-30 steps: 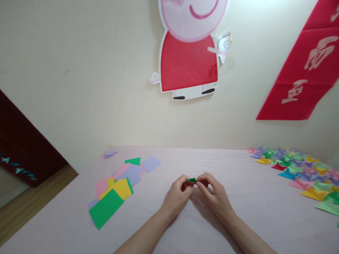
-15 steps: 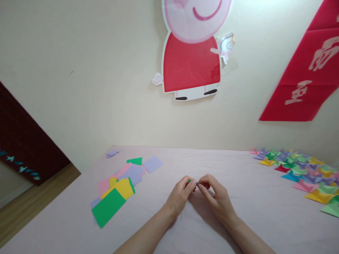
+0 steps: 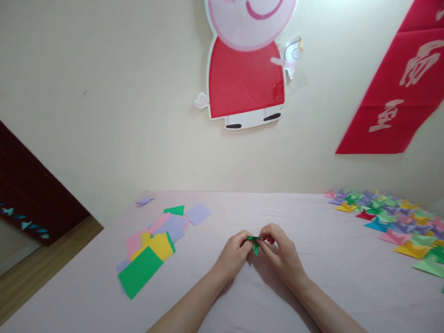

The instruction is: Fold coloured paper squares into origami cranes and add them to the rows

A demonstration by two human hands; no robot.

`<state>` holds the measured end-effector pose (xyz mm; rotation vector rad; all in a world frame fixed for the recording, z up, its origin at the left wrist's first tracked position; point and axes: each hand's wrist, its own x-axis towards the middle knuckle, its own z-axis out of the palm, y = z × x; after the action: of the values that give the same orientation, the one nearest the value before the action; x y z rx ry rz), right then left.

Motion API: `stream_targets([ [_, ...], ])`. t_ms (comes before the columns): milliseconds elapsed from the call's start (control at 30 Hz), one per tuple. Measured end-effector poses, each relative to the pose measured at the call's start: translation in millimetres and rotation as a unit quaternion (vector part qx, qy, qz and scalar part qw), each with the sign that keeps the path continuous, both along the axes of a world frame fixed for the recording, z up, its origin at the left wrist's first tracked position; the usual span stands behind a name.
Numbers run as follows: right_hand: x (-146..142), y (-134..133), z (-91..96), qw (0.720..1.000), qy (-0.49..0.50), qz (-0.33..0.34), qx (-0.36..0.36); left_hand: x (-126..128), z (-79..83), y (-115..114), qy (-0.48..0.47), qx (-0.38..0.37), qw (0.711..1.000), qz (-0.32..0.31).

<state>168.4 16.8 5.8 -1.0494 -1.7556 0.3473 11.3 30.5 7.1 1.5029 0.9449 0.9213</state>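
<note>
Between my hands is a small piece of folded green paper (image 3: 255, 245), a flat edge on top and a point hanging down. My left hand (image 3: 234, 254) pinches its left side with thumb and fingers. On the other side, my right hand (image 3: 280, 252) grips the right edge between thumb and fingertips. Both hands hover just over or rest on the pale cloth-covered table (image 3: 222, 305); I cannot tell which. My fingers cover parts of the paper.
Loose paper sheets lie to the left, with a green sheet (image 3: 140, 273), a yellow sheet (image 3: 157, 247) and a purple sheet (image 3: 198, 214) among them. Rows of folded paper pieces (image 3: 412, 249) stand at right. Behind the table rises a wall (image 3: 166, 152).
More of the green folded paper shows now, its point hanging down between the hands where fingers covered it before. The view has shifted slightly.
</note>
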Motion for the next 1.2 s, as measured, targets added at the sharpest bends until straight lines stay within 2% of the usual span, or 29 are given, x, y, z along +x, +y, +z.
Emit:
stream_targets([
  [133, 1, 1, -1.0, 1.0, -0.009, 0.007, 0.017, 0, -2.5, 2, -0.009, -0.009, 1.0, 0.007],
  [400, 6, 2, -2.8, 0.999, -0.047, 0.018, 0.002, 0, -2.6, 4, -0.025, -0.002, 1.0, 0.001],
  [633, 6, 0, 3.3, 0.994, -0.097, 0.013, 0.048, -1, -5.3, 4, -0.001, 0.001, 1.0, 0.013],
  [800, 5, -1, 6.2, 0.991, -0.12, 0.015, 0.054, -1, -4.5, 0, 0.038, 0.035, 0.998, 0.023],
  [933, 0, -4, 5.5, 0.993, -0.116, 0.01, 0.029, 1, -2.1, -4, 0.065, 0.072, 0.995, 0.018],
  [1100, 3, -3, 9.7, 0.991, -0.129, -0.023, -0.013, 1, 0.4, -6, 0.076, 0.1, 0.992, 0.011],
  [1167, 23, 4, 17.7, 0.987, -0.148, -0.059, -0.022, 1, 0.1, -6, 0.074, 0.106, 0.991, 0.024],
  [1200, 39, 9, 23.3, 0.982, -0.158, -0.099, -0.024, 1, -0.5, -6, 0.076, 0.108, 0.991, 0.032],
])
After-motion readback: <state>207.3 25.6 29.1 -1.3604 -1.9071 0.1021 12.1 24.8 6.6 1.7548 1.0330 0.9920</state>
